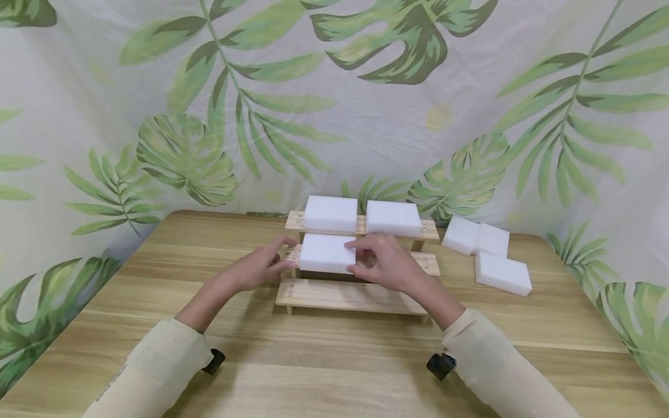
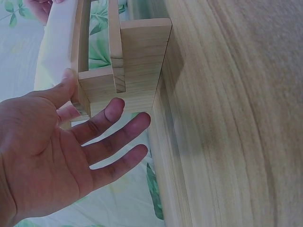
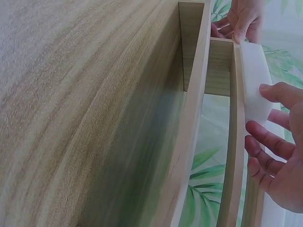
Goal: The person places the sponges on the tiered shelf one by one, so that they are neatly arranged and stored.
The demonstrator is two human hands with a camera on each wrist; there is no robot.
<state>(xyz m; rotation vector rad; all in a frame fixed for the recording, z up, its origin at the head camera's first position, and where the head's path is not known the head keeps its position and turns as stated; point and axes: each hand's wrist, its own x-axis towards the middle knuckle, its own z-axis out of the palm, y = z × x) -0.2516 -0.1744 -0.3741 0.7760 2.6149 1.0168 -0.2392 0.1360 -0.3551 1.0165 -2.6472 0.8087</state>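
A three-tier wooden stand [image 1: 334, 293] stands on the table. One white foam block [image 1: 325, 253] lies on the left part of its middle tier. My right hand [image 1: 389, 264] pinches that block's right end between thumb and index finger, the other fingers loosely bent. At the left end of the same tier, my left hand [image 1: 261, 267] holds the stand's edge between thumb and index finger. Its other fingers [image 2: 118, 137] hang free beside the wood. On the top tier rest two more white blocks, a left one [image 1: 330, 213] and a right one [image 1: 393, 217].
Three loose white blocks lie on the table right of the stand: one at the left [image 1: 460, 234], one beside it [image 1: 493, 239] and one nearer [image 1: 503, 273]. The wooden table [image 1: 313, 366] meets a leaf-patterned cloth [image 1: 387, 133] at the back.
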